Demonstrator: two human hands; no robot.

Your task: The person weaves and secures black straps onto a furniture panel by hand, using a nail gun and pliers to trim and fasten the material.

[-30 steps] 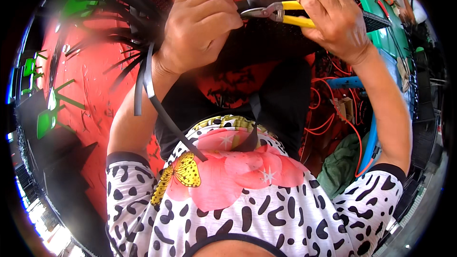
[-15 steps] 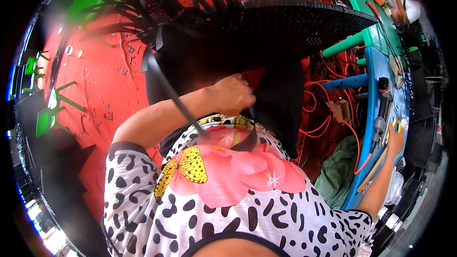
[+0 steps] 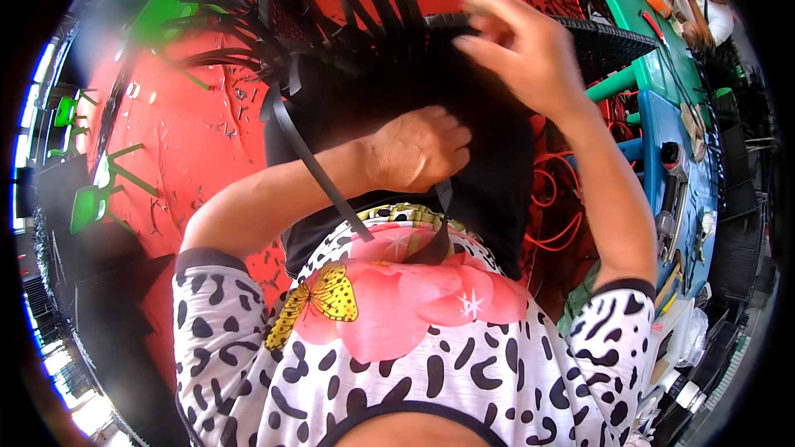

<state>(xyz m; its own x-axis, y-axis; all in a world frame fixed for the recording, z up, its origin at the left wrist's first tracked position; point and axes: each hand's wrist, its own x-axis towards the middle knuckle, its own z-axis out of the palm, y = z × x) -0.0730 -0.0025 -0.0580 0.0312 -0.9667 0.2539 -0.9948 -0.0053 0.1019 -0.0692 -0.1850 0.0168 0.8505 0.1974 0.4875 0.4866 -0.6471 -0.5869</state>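
A dark woven piece [image 3: 617, 43] with a rim of black weave lies across my lap, and several loose flat black strips [image 3: 383, 0] stick up from its far left side. My left hand [image 3: 418, 149] is closed over my lap. A black strip [image 3: 436, 240] comes out below its fingers and curls against my shirt. One more long strip [image 3: 310, 157] hangs down from the weave, crossing over my left forearm. Raised over the woven edge, my right hand [image 3: 526, 54] has its thumb and fingers curved apart, slightly blurred, with nothing visible between them.
At my right stands a blue table [image 3: 700, 257] with a power tool [image 3: 669, 174] and a yellow-handled tool [image 3: 690, 213] on it. A green table [image 3: 625, 0] adjoins it, where another person [image 3: 700, 0] sits. Orange-red hose [image 3: 551, 236] coils below. Black scraps litter the red floor [image 3: 195, 128].
My right hand has left the blue table and come up over the woven edge. My left hand has shifted slightly right, still closed. The weave's loose strips have moved a little.
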